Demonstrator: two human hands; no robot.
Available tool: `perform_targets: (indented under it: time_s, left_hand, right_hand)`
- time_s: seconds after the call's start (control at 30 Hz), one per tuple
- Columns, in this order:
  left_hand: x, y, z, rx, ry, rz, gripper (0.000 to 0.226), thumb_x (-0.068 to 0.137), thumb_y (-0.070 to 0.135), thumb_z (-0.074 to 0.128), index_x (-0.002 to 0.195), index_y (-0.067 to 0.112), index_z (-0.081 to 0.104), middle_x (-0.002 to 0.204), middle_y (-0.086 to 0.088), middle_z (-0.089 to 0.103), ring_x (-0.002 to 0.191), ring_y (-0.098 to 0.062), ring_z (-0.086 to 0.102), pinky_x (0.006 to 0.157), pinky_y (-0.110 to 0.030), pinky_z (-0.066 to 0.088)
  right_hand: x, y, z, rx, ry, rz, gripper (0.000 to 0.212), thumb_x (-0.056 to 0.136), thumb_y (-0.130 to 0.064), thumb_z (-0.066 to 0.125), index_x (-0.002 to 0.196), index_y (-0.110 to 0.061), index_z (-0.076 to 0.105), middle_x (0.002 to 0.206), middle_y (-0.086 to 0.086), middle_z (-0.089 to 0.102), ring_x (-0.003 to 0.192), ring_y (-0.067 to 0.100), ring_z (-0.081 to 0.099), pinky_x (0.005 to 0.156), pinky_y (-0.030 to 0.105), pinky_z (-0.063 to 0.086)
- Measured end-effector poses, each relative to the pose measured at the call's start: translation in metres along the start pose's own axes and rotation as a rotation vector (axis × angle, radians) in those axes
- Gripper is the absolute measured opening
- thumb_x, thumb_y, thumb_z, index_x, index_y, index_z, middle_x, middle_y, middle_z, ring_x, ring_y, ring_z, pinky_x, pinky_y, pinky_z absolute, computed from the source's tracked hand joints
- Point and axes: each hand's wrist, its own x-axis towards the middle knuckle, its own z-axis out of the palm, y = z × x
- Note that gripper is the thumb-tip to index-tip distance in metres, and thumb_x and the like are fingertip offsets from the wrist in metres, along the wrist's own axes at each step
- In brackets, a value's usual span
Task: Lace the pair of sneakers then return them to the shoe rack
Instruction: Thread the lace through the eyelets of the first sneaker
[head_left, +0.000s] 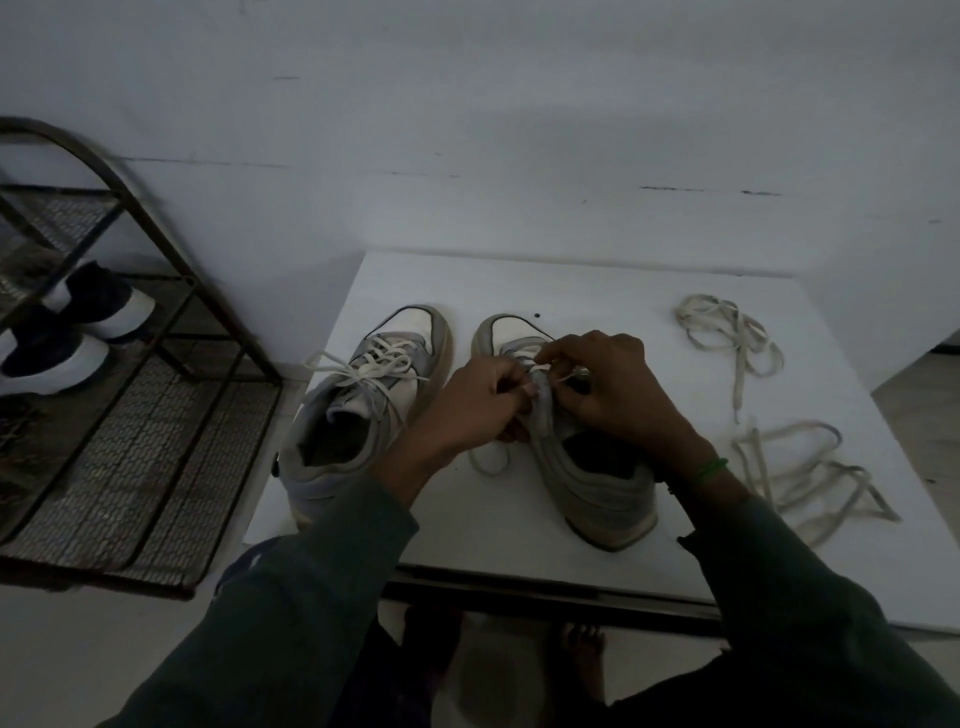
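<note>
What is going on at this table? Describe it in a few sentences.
A person is lacing one sneaker on the white table; the left hand and right hand both pinch its lace. The other sneaker, beside it, is already laced. Two loose laces lie nearby. The shoe rack waits alongside.

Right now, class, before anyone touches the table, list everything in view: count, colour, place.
laced sneaker: one, grey-white, table left.
part-laced sneaker: one, grey-white, under the hands.
lace: one, off-white, in that sneaker.
loose laces: two bundles, off-white, table right.
table: one, white, centre.
shoe rack: one, dark metal, far left.
dark shoes: two, white soles, on rack shelf.
wristband: one, green, right wrist.
left hand: one, pinching the lace.
right hand: one, fingers pinching the lace.
</note>
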Motion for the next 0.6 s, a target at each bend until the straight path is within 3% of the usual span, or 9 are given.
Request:
perform_targets:
  time_s: [0.1,0.17,0.27,0.33,0.37,0.43,0.47,0.53,0.6]
  left_hand:
    - [0.003,-0.004,0.0,0.091,0.1,0.094,0.022,0.097,0.014,0.047,0.077,0.018,0.055,0.083,-0.008,0.069,0.066,-0.025,0.069,0.059,-0.037,0.054]
    - [0.005,0.001,-0.001,-0.049,0.293,0.16,0.023,0.1,0.013,0.041,0.079,0.015,0.051,0.076,-0.003,0.067,0.064,-0.019,0.065,0.055,-0.032,0.052]
    - [0.005,0.011,-0.017,-0.806,0.522,0.177,0.026,0.101,0.015,0.034,0.079,0.015,0.046,0.073,-0.002,0.069,0.069,-0.021,0.067,0.063,-0.033,0.056]
    - [0.001,0.013,-0.032,-1.346,0.472,0.12,0.031,0.101,0.02,0.031,0.073,0.015,0.045,0.071,-0.011,0.07,0.062,-0.024,0.067,0.067,-0.033,0.057]
    - [0.0,0.011,-0.037,-1.426,0.449,0.071,0.033,0.1,0.021,0.03,0.07,0.016,0.043,0.064,-0.009,0.067,0.048,-0.019,0.06,0.056,-0.025,0.052]
    - [0.005,0.005,-0.035,-1.235,0.424,-0.01,0.033,0.099,0.022,0.032,0.069,0.015,0.041,0.055,-0.004,0.06,0.029,-0.01,0.036,0.037,-0.015,0.028]
    - [0.007,0.003,-0.028,-0.975,0.424,0.001,0.03,0.099,0.023,0.036,0.072,0.012,0.046,0.056,-0.004,0.061,0.027,-0.009,0.031,0.036,-0.015,0.022]
    - [0.014,-0.004,-0.015,-0.285,0.454,0.113,0.019,0.094,0.027,0.053,0.084,0.011,0.057,0.068,-0.004,0.067,0.039,-0.007,0.047,0.039,-0.019,0.034]
    - [0.02,-0.013,-0.005,0.271,0.399,0.245,0.019,0.087,0.035,0.06,0.078,0.019,0.063,0.072,0.0,0.067,0.061,-0.01,0.061,0.055,-0.024,0.047]
  right_hand:
    - [-0.004,0.001,0.0,-0.064,-0.082,0.052,0.046,0.066,-0.042,0.041,0.1,-0.031,0.069,0.098,-0.006,0.061,0.107,0.017,0.052,0.099,0.051,0.028]
    - [-0.004,0.004,-0.003,-0.107,-0.129,0.115,0.046,0.065,-0.044,0.043,0.103,-0.037,0.068,0.111,-0.007,0.053,0.12,0.015,0.04,0.105,0.054,0.014]
    - [-0.005,0.009,-0.007,-0.121,-0.178,0.178,0.048,0.062,-0.038,0.053,0.108,-0.043,0.063,0.125,-0.008,0.044,0.128,0.014,0.027,0.107,0.055,0.007]
    - [-0.005,0.012,-0.006,-0.104,-0.2,0.2,0.052,0.06,-0.039,0.054,0.111,-0.044,0.061,0.13,-0.008,0.041,0.13,0.012,0.022,0.107,0.055,0.006]
    - [-0.006,0.013,-0.006,-0.082,-0.211,0.216,0.053,0.06,-0.039,0.055,0.112,-0.044,0.06,0.131,-0.007,0.039,0.13,0.012,0.021,0.108,0.055,0.005]
    - [-0.005,0.014,-0.006,-0.03,-0.227,0.249,0.053,0.059,-0.039,0.055,0.112,-0.042,0.06,0.133,-0.007,0.038,0.132,0.013,0.019,0.109,0.055,0.006]
    - [-0.004,0.014,-0.007,-0.011,-0.23,0.262,0.053,0.059,-0.039,0.056,0.112,-0.041,0.06,0.134,-0.007,0.037,0.133,0.014,0.019,0.11,0.055,0.006]
    - [-0.003,0.012,-0.007,0.019,-0.234,0.277,0.054,0.058,-0.037,0.056,0.112,-0.04,0.06,0.136,-0.006,0.036,0.133,0.013,0.018,0.11,0.054,0.006]
    - [-0.004,0.011,-0.007,0.04,-0.231,0.282,0.055,0.057,-0.034,0.055,0.112,-0.04,0.06,0.139,-0.004,0.033,0.134,0.012,0.016,0.111,0.055,0.006]
